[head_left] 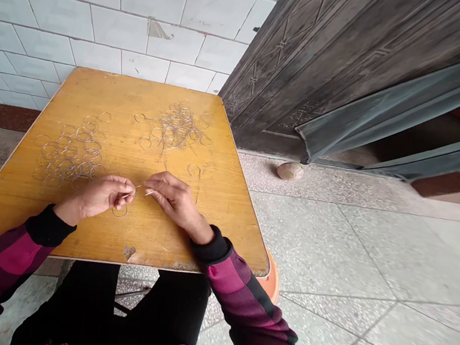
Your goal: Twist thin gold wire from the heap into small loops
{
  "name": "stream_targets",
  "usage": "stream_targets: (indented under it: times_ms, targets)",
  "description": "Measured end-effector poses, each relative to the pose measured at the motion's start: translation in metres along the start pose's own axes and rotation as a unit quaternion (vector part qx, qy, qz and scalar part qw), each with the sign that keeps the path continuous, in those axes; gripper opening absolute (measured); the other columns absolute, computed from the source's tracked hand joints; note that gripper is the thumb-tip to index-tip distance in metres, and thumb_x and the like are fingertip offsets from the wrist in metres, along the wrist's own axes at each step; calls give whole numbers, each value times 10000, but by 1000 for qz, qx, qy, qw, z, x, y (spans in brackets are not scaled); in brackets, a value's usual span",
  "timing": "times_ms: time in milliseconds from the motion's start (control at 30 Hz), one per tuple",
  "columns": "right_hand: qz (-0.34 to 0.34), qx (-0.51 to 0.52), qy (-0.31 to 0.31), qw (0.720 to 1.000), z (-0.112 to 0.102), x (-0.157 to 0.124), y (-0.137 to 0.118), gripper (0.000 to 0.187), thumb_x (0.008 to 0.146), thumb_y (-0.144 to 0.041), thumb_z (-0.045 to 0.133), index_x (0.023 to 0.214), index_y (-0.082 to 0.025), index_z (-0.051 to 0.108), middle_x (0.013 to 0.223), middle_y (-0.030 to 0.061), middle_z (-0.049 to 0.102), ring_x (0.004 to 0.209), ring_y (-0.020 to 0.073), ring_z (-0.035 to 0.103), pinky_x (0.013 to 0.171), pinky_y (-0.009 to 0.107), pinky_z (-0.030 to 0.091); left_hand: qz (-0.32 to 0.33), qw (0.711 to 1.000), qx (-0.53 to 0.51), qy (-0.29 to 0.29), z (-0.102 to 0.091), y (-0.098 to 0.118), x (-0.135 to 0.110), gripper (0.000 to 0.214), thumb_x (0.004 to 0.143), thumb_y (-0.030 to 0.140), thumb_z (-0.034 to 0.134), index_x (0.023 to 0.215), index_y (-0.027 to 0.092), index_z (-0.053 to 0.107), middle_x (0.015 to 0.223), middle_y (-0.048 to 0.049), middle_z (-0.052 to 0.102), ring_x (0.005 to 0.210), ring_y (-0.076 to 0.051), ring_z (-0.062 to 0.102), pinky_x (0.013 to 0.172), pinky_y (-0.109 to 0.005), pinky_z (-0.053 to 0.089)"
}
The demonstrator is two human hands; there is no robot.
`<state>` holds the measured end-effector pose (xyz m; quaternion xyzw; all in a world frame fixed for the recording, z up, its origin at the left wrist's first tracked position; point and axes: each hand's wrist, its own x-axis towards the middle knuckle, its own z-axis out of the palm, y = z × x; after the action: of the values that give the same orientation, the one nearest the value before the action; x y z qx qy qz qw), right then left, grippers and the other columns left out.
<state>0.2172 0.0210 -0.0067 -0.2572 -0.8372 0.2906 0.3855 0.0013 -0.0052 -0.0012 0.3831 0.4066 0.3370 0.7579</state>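
Pinched thin, silvery, looped metal wire [139, 186] in left hand [107, 196] and right hand [175, 199] above yellow wooden table [220, 194], apparently working it, seemingly needing steadiness next.

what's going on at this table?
A person has both hands over the wooden table, left hand and right hand close together, with a thin wire pinched between them. Two loose piles of looped wire lie on the tabletop: one beyond the left hand, one farther back. A single looped wire lies apart, beside the right hand. What exactly the fingers are doing to the wire is too small to tell.
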Motion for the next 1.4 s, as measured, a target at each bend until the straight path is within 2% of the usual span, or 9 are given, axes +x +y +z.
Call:
stream_targets:
  times_ms: [167,267,367,567,867,967,1100,1233,1400]
  targets:
    - [173,27,-29,984,-2,3,0,368,919,-442,535,677,-181,626,652,40,619,616,141,592,646,303,506,131,976,130,119,-7,-2,-1,428,837,550,558,859,142,685,852,-86,684,755,-162,621,661,-275,483]
    - [311,140,-54,938,-1,4,2,404,878,-477,562,618,-167,578,552,8,586,464,101,554,480,248,480,176,959,199,99,-9,0,-3,492,841,603,523,945,151,689,947,-101,696,864,-194,636,764,-312,497]
    - [387,205,-61,897,2,5,6,372,813,-474,634,633,-150,600,553,0,596,432,87,557,409,216,462,159,953,252,61,-4,1,-7,420,770,490,676,1032,163,661,959,-84,690,864,-187,632,745,-299,497]
    - [406,283,-58,867,3,6,7,346,771,-465,685,688,-133,636,555,-13,609,441,65,569,397,174,453,126,953,258,98,4,-2,-3,231,700,307,725,856,149,663,762,-24,651,677,-126,579,627,-256,460]
    - [392,253,-83,881,4,6,6,338,815,-457,638,720,-132,643,560,-23,580,437,63,531,410,193,431,132,942,298,82,0,-3,2,163,729,320,662,691,163,681,617,-2,612,563,-119,547,573,-261,423]
    - [353,201,-101,908,4,5,6,358,862,-464,581,734,-135,637,587,-1,596,466,85,545,450,227,456,158,936,299,93,1,-2,3,160,727,303,652,640,170,663,599,3,598,559,-120,534,571,-262,415]
    - [145,-54,58,986,4,1,0,282,901,-401,575,912,-135,665,841,89,684,757,168,632,669,314,524,187,933,272,145,3,-2,5,148,699,265,645,583,173,641,579,14,575,551,-110,497,566,-257,380]
    - [-96,-257,66,959,11,-1,-5,183,943,-271,546,1044,-182,670,1003,77,706,1035,201,601,916,368,466,212,931,221,198,4,-2,7,154,669,263,653,544,176,628,535,24,543,543,-109,474,569,-263,357]
    - [-185,-368,42,910,21,3,0,169,949,-231,540,1050,-180,666,1012,56,713,1133,215,546,1068,433,330,218,933,180,222,9,-7,12,161,666,246,660,525,180,621,508,31,512,533,-105,438,566,-271,328]
